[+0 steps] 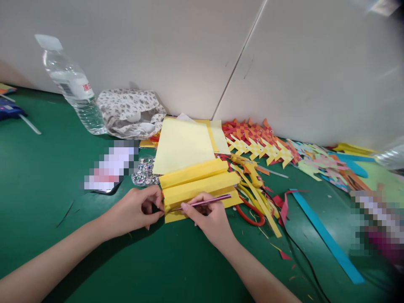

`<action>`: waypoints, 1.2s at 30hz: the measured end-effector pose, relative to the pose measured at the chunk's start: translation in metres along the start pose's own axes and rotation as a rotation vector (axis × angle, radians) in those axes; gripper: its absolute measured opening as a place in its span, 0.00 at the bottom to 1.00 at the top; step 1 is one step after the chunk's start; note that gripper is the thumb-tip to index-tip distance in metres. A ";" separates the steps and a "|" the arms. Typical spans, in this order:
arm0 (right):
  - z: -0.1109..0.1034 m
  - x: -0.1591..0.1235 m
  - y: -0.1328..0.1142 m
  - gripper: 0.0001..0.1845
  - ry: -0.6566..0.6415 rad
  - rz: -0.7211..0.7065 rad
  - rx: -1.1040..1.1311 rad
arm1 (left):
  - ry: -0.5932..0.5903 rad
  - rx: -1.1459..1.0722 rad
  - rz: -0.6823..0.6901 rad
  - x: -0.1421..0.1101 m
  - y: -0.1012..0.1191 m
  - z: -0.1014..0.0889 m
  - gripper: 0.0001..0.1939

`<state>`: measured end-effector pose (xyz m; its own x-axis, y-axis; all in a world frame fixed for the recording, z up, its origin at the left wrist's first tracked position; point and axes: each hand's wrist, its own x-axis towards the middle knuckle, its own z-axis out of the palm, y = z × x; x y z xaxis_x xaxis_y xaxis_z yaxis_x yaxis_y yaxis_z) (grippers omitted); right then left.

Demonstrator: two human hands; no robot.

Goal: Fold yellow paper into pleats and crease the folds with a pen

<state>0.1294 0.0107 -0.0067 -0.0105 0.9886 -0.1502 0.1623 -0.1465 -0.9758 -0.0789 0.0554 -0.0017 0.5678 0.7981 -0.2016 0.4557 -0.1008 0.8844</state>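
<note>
A yellow sheet of paper with accordion folds (202,185) lies on the green table in front of me. My left hand (142,206) pinches its lower left edge between thumb and fingers. In my right hand (208,214) is a slim, pink metallic pen (214,199), held in a writing grip and slanting down to the left. Its tip meets the paper's lowest panel, close to my left fingertips. The right hand's side rests over the sheet's lower edge. Pale yellow sheets (186,145) are stacked just behind the folded paper.
Right of the paper are a yellow glue gun (252,170), red-handled scissors (252,214), a blue strip (328,235) and woven paper fish (252,134). Leftward are a phone (110,168), googly eyes (145,170), a water bottle (74,86) and a patterned cloth bag (131,111).
</note>
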 end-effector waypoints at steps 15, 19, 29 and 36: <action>0.000 -0.002 -0.001 0.13 -0.007 -0.018 -0.020 | -0.005 -0.028 -0.003 -0.001 0.001 0.000 0.09; 0.001 -0.001 -0.002 0.12 -0.030 -0.049 -0.038 | -0.008 -0.024 -0.014 -0.001 0.001 -0.001 0.10; 0.002 -0.001 0.002 0.13 -0.013 -0.044 -0.033 | -0.005 -0.031 -0.015 -0.001 0.001 0.001 0.09; 0.002 -0.002 0.004 0.11 0.015 -0.098 -0.092 | -0.001 -0.031 -0.009 0.000 -0.002 0.000 0.09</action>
<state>0.1284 0.0083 -0.0103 -0.0161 0.9986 -0.0513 0.2508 -0.0457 -0.9670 -0.0795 0.0553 -0.0036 0.5640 0.7986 -0.2102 0.4398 -0.0751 0.8949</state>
